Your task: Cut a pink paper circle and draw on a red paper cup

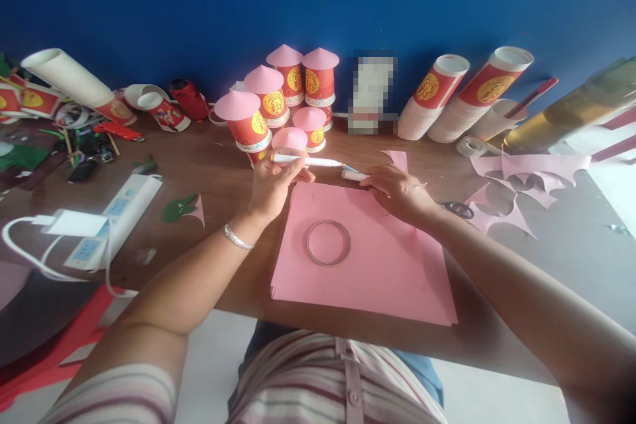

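Note:
My left hand (274, 184) is closed around a slim white marker pen (320, 161), held level above the far edge of a stack of pink paper (392, 278). Close to the pen's tip, my right hand (397, 191) pinches a short white piece (352, 175) that looks like a pen cap; most of it is hidden by the fingers. Whether pen and cap touch is too blurred to tell. On the top sheet lies a thin metal ring (328, 242). A faint curved line shows beneath my right hand.
Red paper cups with pink cone roofs (273, 103) stand behind my left hand. Stacked cups (447, 93) lean against the blue wall. Scissors (458, 210) and pink offcuts (501, 212) lie at right. A power strip (116, 218) with cables sits at left.

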`<state>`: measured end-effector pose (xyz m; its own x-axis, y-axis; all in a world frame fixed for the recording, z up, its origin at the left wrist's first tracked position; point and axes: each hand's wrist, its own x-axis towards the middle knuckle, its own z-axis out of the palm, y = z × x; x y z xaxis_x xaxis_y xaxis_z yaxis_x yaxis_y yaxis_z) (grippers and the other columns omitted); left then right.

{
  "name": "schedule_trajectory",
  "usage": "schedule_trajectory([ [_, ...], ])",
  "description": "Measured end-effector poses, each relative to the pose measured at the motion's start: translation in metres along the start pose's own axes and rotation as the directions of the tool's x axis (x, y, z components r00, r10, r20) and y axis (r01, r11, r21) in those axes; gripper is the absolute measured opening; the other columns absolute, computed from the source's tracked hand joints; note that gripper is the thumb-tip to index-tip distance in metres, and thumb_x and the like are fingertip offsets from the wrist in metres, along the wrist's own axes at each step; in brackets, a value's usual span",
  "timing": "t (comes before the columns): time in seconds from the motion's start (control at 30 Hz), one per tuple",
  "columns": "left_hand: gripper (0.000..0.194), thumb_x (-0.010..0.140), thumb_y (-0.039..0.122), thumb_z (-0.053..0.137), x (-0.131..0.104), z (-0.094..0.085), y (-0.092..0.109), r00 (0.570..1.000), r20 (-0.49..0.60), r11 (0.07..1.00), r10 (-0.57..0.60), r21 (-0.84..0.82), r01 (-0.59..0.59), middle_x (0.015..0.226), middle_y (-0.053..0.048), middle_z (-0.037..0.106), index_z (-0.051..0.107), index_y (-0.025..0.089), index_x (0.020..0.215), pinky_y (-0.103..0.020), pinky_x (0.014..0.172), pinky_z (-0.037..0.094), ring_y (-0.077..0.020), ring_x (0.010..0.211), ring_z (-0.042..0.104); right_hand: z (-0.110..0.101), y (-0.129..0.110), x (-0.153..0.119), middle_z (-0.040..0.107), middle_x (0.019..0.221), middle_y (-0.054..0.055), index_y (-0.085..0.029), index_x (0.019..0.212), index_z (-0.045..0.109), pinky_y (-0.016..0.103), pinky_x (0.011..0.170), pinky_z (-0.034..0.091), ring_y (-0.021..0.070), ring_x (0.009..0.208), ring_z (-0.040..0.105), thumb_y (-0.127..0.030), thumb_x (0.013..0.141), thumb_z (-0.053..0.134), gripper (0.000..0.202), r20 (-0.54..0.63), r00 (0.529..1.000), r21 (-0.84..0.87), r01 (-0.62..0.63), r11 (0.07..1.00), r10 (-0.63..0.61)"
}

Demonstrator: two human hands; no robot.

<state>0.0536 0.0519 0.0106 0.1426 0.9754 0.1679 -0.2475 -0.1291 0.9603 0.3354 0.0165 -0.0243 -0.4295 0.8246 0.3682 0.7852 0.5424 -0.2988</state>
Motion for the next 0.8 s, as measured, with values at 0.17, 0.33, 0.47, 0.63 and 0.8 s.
schedule_trajectory([
  [0.17, 0.044, 0.071, 0.055, 0.086, -0.001, 0.001, 0.023, 0.993, -0.038, 0.993, 0.11, 0.036, -0.109, 0.064, 0.004, 0.069, 0.066, 0.022, 0.09, -0.035, 0.066, 0.062, -0.0172, 0.059, 0.071, -0.002, -0.015, 0.0, 0.07, 0.125, 0.012, -0.022, 0.129, 0.066, 0.044, 0.093, 0.054, 0.0286, 0.115, 0.061, -0.011, 0.092, 0.052, 0.041, -0.017, 0.999, -0.15, 0.041, 0.988, -0.044],
  [0.33, 0.037, 0.075, 0.051, 0.085, 0.002, -0.003, 0.031, 0.978, -0.066, 0.981, 0.196, 0.023, -0.195, 0.062, 0.005, 0.067, 0.067, 0.022, 0.088, -0.034, 0.063, 0.061, -0.0159, 0.057, 0.069, -0.002, -0.046, 0.028, 0.073, 0.106, 0.01, -0.02, 0.112, 0.071, 0.032, 0.073, 0.049, 0.0211, 0.091, 0.064, -0.019, 0.103, 0.043, 0.029, 0.082, 0.981, -0.183, 0.189, 0.965, -0.177],
  [0.47, 0.029, 0.082, 0.046, 0.08, 0.002, -0.005, 0.034, 0.97, -0.054, 0.972, 0.236, 0.016, -0.236, 0.061, 0.004, 0.067, 0.068, 0.022, 0.091, -0.032, 0.063, 0.06, -0.016, 0.059, 0.07, 0.009, -0.083, 0.073, 0.072, 0.09, 0.009, -0.016, 0.105, 0.07, 0.029, 0.056, 0.035, 0.0189, 0.072, 0.061, -0.017, 0.104, 0.038, 0.032, 0.345, 0.929, -0.223, 0.217, 0.95, -0.131],
  [0.63, 0.033, 0.079, 0.05, 0.082, -0.001, -0.006, 0.039, 0.959, -0.089, 0.963, 0.269, 0.031, -0.267, 0.059, 0.004, 0.064, 0.068, 0.024, 0.093, -0.037, 0.072, 0.063, -0.0204, 0.07, 0.074, 0.042, -0.119, 0.125, 0.073, 0.084, 0.012, -0.015, 0.089, 0.07, 0.032, 0.062, 0.044, 0.0231, 0.077, 0.066, -0.009, 0.097, 0.049, 0.023, 0.425, 0.9, -0.124, 0.167, 0.978, -0.1],
  [0.8, 0.035, 0.078, 0.053, 0.082, -0.001, -0.009, 0.042, 0.955, -0.112, 0.961, 0.276, 0.043, -0.273, 0.06, 0.004, 0.062, 0.069, 0.024, 0.093, -0.038, 0.075, 0.063, -0.0206, 0.071, 0.074, 0.056, -0.134, 0.136, 0.075, 0.092, 0.018, -0.011, 0.09, 0.072, 0.037, 0.067, 0.05, 0.0275, 0.085, 0.07, -0.004, 0.091, 0.048, 0.025, 0.387, 0.916, -0.102, 0.154, 0.983, -0.103],
])
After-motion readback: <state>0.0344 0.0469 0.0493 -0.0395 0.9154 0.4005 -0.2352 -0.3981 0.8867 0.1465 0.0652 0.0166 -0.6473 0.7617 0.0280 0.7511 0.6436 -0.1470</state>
